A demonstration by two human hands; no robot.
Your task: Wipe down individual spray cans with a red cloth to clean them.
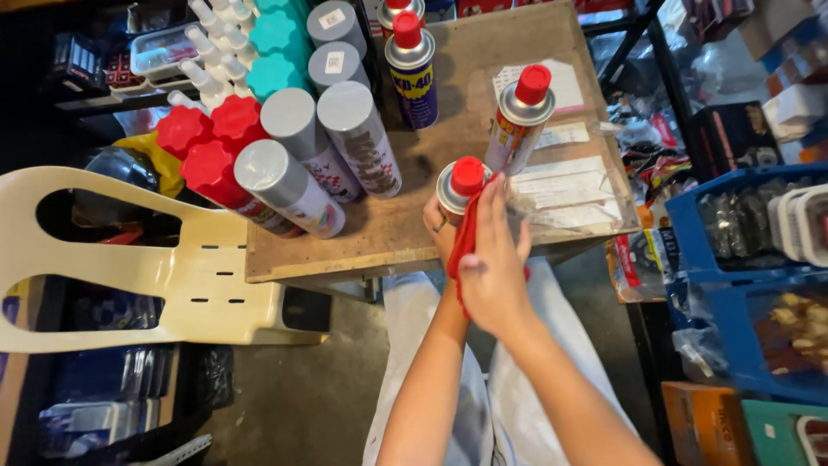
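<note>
Wiping: right hand (493, 259) presses red cloth (466, 242) flat against upright red-capped silver spray can (457, 185).
Left hand (442, 226): wrapped behind can, mostly hidden.
Bench (405, 233): just beyond.

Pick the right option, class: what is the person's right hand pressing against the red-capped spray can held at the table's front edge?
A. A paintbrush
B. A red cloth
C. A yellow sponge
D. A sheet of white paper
B: the right hand presses a red cloth against the side of the spray can, which the left hand grips from behind.
</note>
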